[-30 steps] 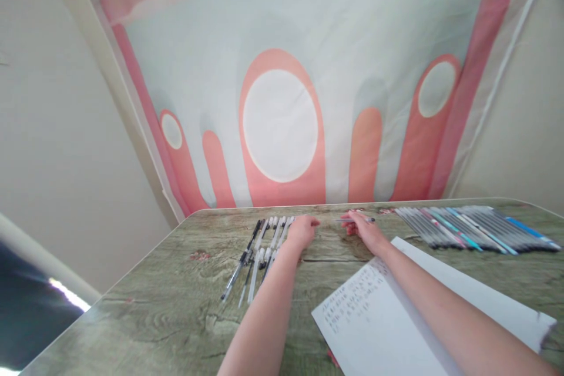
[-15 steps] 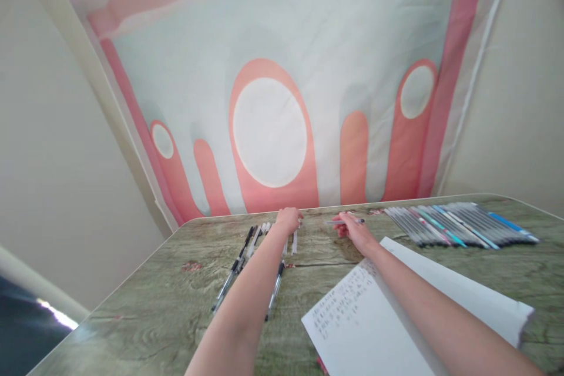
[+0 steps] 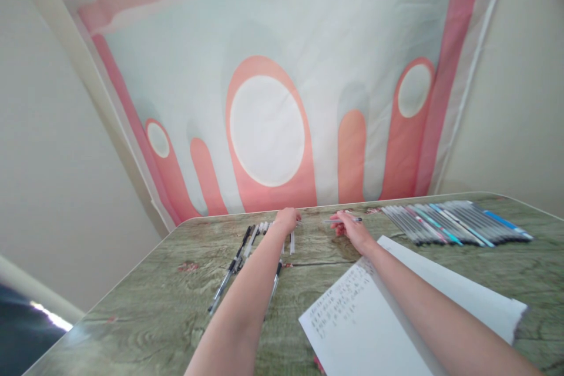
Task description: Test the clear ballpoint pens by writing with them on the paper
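My right hand [image 3: 351,229] is closed around a slim pen or refill [image 3: 328,221], held almost level above the far part of the table with its dark end pointing right. My left hand [image 3: 287,219] is curled near the table's far edge, fingers bent down and mostly hidden. A thin pale tip seems to show at its fingertips, too small to name. Below that hand lie white pen caps [image 3: 292,242]. Black and clear pens [image 3: 227,283] lie to the left of my left forearm, and another pen [image 3: 276,278] is partly covered by it.
A long row of pens or refills [image 3: 458,224], mostly grey with some blue and pink ones, lies at the far right. Under my right forearm spreads an open notebook [image 3: 379,329] with handwriting. A printed pink and white cloth [image 3: 267,129] hangs behind the wood-patterned table [image 3: 145,305].
The view has shifted slightly, moving everything a little to the left. Both hands keep nearly the same pose, and the right one still holds the slim pen or refill.
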{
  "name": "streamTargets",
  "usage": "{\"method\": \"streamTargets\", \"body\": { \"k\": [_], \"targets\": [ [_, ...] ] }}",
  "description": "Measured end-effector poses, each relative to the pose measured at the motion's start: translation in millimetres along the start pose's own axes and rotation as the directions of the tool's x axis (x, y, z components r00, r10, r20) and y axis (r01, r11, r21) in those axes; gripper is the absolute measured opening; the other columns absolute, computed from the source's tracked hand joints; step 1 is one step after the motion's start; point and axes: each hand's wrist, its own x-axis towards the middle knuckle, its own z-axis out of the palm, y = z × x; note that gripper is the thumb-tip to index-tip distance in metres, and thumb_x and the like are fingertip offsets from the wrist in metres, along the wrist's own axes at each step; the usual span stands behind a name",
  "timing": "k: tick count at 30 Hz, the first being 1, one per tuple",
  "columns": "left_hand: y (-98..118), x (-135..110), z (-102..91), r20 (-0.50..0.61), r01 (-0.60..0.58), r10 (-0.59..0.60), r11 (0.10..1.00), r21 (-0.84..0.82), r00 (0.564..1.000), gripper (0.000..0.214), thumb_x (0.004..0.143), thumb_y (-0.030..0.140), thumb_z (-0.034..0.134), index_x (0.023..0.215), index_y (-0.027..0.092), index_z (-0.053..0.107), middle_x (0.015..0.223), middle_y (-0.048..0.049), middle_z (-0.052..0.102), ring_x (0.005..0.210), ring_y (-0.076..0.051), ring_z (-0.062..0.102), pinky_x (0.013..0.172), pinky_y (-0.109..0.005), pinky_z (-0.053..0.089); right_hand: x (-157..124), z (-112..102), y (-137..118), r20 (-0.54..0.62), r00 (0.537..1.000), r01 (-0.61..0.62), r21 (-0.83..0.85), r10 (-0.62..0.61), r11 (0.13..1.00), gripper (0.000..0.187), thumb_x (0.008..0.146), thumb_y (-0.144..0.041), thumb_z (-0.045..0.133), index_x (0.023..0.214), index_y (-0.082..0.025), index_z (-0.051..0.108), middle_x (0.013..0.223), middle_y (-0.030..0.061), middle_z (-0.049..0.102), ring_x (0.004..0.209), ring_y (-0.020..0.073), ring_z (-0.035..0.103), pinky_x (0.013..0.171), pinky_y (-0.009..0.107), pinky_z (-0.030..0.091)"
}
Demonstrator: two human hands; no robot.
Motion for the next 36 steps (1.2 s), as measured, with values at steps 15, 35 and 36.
{"method": "streamTargets", "body": {
  "k": [15,35,36],
  "targets": [
    [37,-11,-3.0,-0.032,-0.276,0.274,0.956,-0.101,0.961,0.03,0.069,0.016,0.051,0.093,0.023,0.066,0.092,-0.0008,0.067,0.087,-0.013,0.059,0.079,-0.02,0.042,7,-6,7,-0.083,0.996,0.033,0.064,-0.028,0.997,0.03,0.075,-0.047,0.051,0.079,-0.02,0.06,0.066,0.0023,0.063,0.048,0.0116,0.051,0.046,0.025,0.044],
    [0,-16,-13.0,0.029,0.041,-0.043,0.997,0.058,0.999,0.017,0.066,0.029,0.061,0.081,0.025,0.069,0.084,-0.0031,0.068,0.083,-0.016,0.061,0.077,-0.024,0.044,6,-5,5,-0.076,0.997,0.025,0.08,-0.019,0.996,0.033,0.073,-0.047,0.052,0.08,-0.016,0.06,0.064,0.003,0.063,0.046,0.0093,0.051,0.045,0.022,0.043],
    [0,-15,-13.7,0.033,0.046,-0.049,0.997,0.067,0.998,0.016,0.066,0.029,0.061,0.08,0.025,0.069,0.083,-0.0036,0.068,0.083,-0.016,0.061,0.077,-0.024,0.044,6,-5,6,-0.074,0.997,0.027,0.08,-0.021,0.996,0.033,0.073,-0.048,0.052,0.08,-0.016,0.06,0.064,0.0028,0.063,0.046,0.0092,0.051,0.045,0.022,0.043]
  ]
}}
